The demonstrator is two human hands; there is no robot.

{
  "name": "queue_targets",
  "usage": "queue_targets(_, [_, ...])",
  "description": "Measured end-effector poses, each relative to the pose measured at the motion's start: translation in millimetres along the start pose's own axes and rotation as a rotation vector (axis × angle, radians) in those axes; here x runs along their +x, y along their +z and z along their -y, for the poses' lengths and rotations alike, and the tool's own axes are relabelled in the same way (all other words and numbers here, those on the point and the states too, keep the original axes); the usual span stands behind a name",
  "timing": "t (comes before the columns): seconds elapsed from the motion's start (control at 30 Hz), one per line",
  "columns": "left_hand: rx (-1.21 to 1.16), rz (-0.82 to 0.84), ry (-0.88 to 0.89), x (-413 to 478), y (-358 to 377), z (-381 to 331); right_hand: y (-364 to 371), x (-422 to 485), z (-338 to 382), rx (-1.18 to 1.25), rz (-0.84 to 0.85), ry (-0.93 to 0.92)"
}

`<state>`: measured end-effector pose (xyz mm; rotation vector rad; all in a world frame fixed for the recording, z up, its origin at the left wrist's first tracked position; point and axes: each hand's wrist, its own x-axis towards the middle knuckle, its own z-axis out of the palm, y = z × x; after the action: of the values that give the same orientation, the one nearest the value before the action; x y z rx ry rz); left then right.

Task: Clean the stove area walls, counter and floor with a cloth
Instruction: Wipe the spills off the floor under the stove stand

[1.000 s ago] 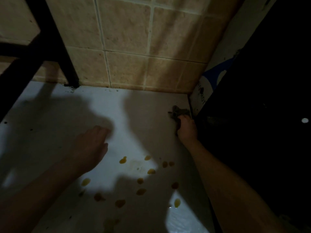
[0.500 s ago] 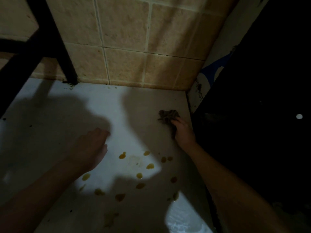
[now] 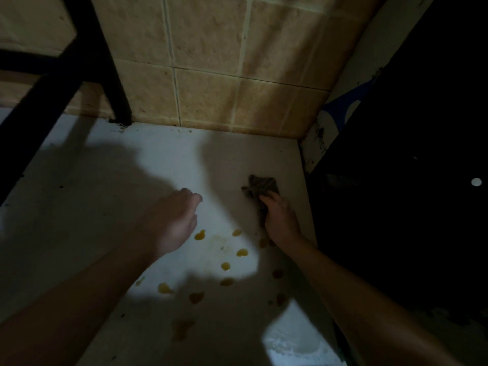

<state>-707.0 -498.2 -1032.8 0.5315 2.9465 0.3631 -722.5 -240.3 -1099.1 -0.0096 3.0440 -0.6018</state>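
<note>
on the pale white counter, nearest the camera, a scatter of small yellow-orange droplets lies in a loose ring, some in a patch of light and some in shadow. just beyond them the two bare forearms reach forward. the left hand hovers or rests low over the counter, knuckles up, its fingers curled loosely inward with nothing in them; whether it touches the surface cannot be told in the dim light. the right hand is closed around a crumpled dark grey-brown cloth, its fingers wrapped over the near part of the cloth while the bunched far end sticks out ahead of them and presses on the counter. the cloth sits near the counter's right edge, beside a black mass too dark to identify. farther back, a black metal frame leg stands on the counter at the left, with dark crumbs at its foot. behind everything rises a beige tiled wall with pale grout lines, meeting a white and blue panel at the right corner.
</note>
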Motion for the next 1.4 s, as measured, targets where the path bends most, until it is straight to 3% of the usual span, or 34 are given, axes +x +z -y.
queue_targets(0.17, [0.029, 0.018, 0.050, 3.4, 0.8, -12.7, -12.4, -2.8, -12.6, -0.005, 0.074, -0.086])
queue_targets(0.4, [0.013, -0.012, -0.005, -17.3, -5.5, 5.6, -20.1, -6.7, -1.4, 0.169, -0.119, 0.043])
queue_targets(0.5, [0.020, 0.004, -0.041, -33.3, -5.6, 16.3, -9.3, -11.5, 24.7, 0.265, -0.124, 0.076])
queue_targets(0.73, [0.092, 0.048, -0.122, -89.1, -5.2, 30.3, 11.8, -24.3, 89.1, 0.327, 0.026, -0.157])
queue_targets(0.93, [0.193, 0.101, -0.118, -130.0, -6.1, 45.3, 24.6, -33.0, 137.5, 0.146, 0.120, -0.352])
queue_targets(1.4, [0.182, 0.149, -0.156, -178.7, -14.3, 48.1, 52.4, -54.0, 192.7, 0.028, 0.225, -0.504])
